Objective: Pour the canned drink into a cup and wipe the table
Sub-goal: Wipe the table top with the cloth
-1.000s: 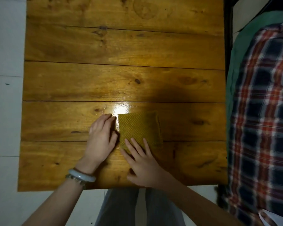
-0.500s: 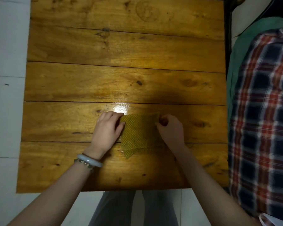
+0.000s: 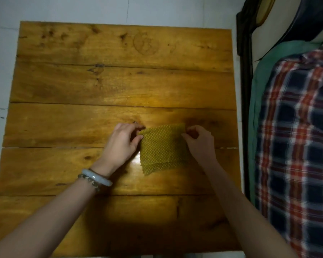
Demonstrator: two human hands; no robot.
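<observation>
A yellow-green waffle-textured cloth (image 3: 162, 148) lies folded on the wooden plank table (image 3: 101, 86), a little right of its middle. My left hand (image 3: 122, 144), with bracelets at the wrist, pinches the cloth's upper left corner. At the upper right corner my right hand (image 3: 199, 141) pinches the cloth's edge with curled fingers. The cloth's lower edge hangs loose and uneven on the tabletop. No can and no cup are in view.
A bed with a red, navy and white plaid cover (image 3: 296, 146) over a green sheet (image 3: 259, 86) runs along the table's right side. White floor tiles (image 3: 0, 71) lie to the left and beyond the table. A pale ring mark (image 3: 145, 43) shows near the table's far edge.
My right hand left the cloth's near edge and went to its upper right corner. Both hands now pinch the top corners, and the cloth sits farther from me on the table.
</observation>
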